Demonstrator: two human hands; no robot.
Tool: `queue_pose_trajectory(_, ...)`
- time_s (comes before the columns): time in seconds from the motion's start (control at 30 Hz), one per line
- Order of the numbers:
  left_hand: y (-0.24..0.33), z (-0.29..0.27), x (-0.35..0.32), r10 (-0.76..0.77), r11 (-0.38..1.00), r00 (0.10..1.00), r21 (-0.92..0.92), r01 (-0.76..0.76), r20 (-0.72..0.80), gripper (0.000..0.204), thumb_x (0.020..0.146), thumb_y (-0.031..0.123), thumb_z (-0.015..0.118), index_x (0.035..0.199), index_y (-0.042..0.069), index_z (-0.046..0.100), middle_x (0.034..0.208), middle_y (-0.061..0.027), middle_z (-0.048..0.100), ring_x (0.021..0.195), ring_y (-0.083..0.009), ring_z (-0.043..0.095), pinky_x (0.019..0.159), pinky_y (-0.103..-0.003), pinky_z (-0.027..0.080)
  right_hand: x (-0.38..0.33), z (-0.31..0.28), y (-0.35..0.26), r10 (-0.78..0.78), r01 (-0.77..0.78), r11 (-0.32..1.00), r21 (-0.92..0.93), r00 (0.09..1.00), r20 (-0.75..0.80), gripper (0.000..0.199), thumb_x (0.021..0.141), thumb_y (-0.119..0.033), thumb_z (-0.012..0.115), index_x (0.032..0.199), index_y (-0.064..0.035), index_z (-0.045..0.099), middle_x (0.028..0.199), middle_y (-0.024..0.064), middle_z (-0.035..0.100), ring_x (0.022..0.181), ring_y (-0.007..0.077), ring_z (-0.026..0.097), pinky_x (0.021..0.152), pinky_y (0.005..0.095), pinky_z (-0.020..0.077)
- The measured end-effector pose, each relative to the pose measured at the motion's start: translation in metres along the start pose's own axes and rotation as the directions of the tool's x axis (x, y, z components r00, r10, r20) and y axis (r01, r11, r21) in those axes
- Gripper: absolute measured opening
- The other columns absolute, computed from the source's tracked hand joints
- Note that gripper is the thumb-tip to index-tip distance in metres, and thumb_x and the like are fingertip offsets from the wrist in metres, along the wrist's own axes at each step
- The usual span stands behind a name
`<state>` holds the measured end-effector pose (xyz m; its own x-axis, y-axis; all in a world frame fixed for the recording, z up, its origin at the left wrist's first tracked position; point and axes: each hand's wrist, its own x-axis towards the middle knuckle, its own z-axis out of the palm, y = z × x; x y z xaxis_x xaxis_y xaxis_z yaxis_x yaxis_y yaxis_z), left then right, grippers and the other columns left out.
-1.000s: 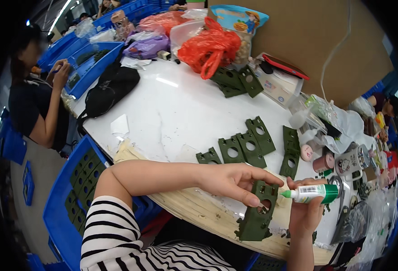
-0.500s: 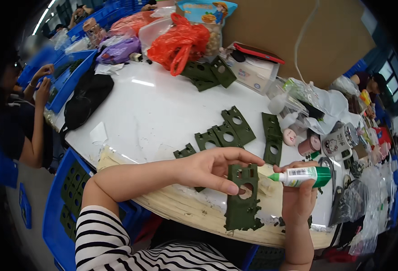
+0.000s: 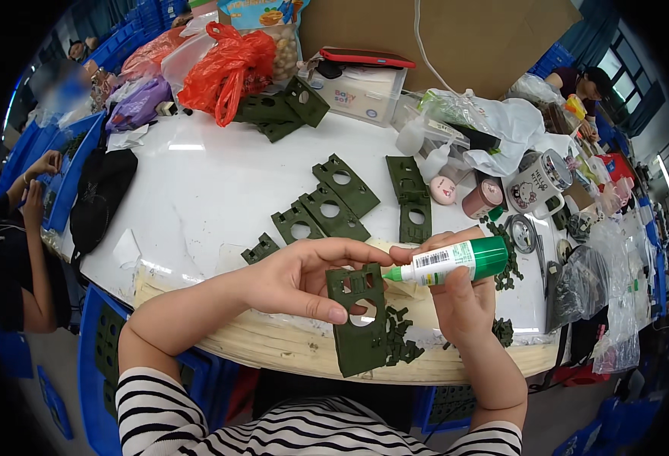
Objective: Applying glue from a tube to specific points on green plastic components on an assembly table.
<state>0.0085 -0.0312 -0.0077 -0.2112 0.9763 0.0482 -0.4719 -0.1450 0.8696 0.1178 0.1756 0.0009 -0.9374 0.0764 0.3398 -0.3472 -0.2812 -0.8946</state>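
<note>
My left hand [image 3: 296, 280] grips a dark green plastic part [image 3: 359, 349] by its upper left edge, thumb in front by a round hole. The part hangs upright over the table's near edge. My right hand [image 3: 462, 308] is closed round a small white glue bottle [image 3: 444, 264] with a green base. The bottle lies sideways, its light green nozzle pointing left at the part's upper right corner; whether the tip touches cannot be made out. Small dark green pieces [image 3: 401, 342] lie beside the held part. Beyond my hands rest similar green parts [image 3: 334, 213], with another pair [image 3: 410, 199] to their right.
More green parts [image 3: 285, 110] sit by a red plastic bag [image 3: 228, 72] at the back. A mug [image 3: 532, 186], a pink jar [image 3: 483, 199], bottles and clear bags crowd the right. A black cap-like cloth item [image 3: 102, 194] lies left. Blue crates [image 3: 91, 334] stand below; another person's hands [image 3: 38, 178] work far left.
The view has shifted, so table things appear further left. The bottle's nozzle has come close to the part's upper right corner. Both hands keep their holds.
</note>
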Motion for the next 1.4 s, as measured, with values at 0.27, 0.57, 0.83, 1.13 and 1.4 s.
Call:
queue_pose_trajectory(0.27,-0.0003,-0.0001,0.0011,0.009,1.000,1.000,0.014,-0.009,-0.001,0.073,0.075,0.005,0.074,0.137,0.002,0.036,0.131,-0.0145,0.046,0.119,-0.0286,0.051,0.094,-0.041,0.047,-0.0006,-0.0020,0.0016,0.012,-0.011,0.998,-0.059,1.000,0.021,0.030,0.092,-0.024,0.057,0.107,-0.0006,0.043,0.102,0.0163,0.060,0.101,0.0266,0.062,0.086,0.0359,0.0500)
queue_pose_trajectory(0.57,-0.0003,0.0004,0.0026,0.037,0.999,0.999,0.007,-0.037,0.013,0.072,0.076,0.005,0.073,0.138,0.001,0.036,0.132,-0.0139,0.046,0.118,-0.0287,0.051,0.094,-0.041,0.047,-0.0007,-0.0016,0.0016,0.016,-0.015,0.997,-0.078,1.000,0.010,0.032,0.091,-0.024,0.058,0.107,-0.0001,0.044,0.102,0.0183,0.062,0.099,0.0244,0.062,0.085,0.0348,0.0497)
queue_pose_trajectory(0.83,-0.0007,-0.0007,0.0018,0.024,1.000,1.000,0.015,-0.024,0.009,0.073,0.076,0.004,0.073,0.138,0.001,0.035,0.130,-0.0143,0.047,0.118,-0.0287,0.051,0.094,-0.041,0.047,-0.0009,0.0000,0.0017,0.015,-0.016,0.997,-0.076,1.000,-0.010,0.031,0.091,-0.023,0.059,0.106,-0.0004,0.045,0.101,0.0169,0.063,0.098,0.0226,0.062,0.084,0.0338,0.0497)
queue_pose_trajectory(1.13,-0.0019,-0.0009,0.0025,0.039,0.999,0.999,-0.002,-0.039,0.025,0.072,0.076,0.003,0.073,0.138,0.001,0.035,0.130,-0.0148,0.047,0.118,-0.0285,0.051,0.095,-0.041,0.046,-0.0009,-0.0015,0.0015,0.010,-0.009,0.994,-0.110,1.000,0.008,0.031,0.091,-0.023,0.058,0.107,-0.0005,0.044,0.101,0.0187,0.064,0.097,0.0218,0.062,0.084,0.0336,0.0500)
queue_pose_trajectory(1.4,-0.0003,0.0005,0.0015,0.030,0.999,0.999,-0.016,-0.030,0.016,0.072,0.075,0.005,0.073,0.137,0.001,0.036,0.132,-0.0149,0.046,0.118,-0.0297,0.051,0.094,-0.041,0.047,-0.0003,-0.0010,0.0006,0.059,-0.059,0.997,-0.047,0.998,-0.010,0.038,0.090,-0.031,0.058,0.107,-0.0008,0.043,0.100,0.0186,0.060,0.101,0.0274,0.062,0.087,0.0382,0.0503)
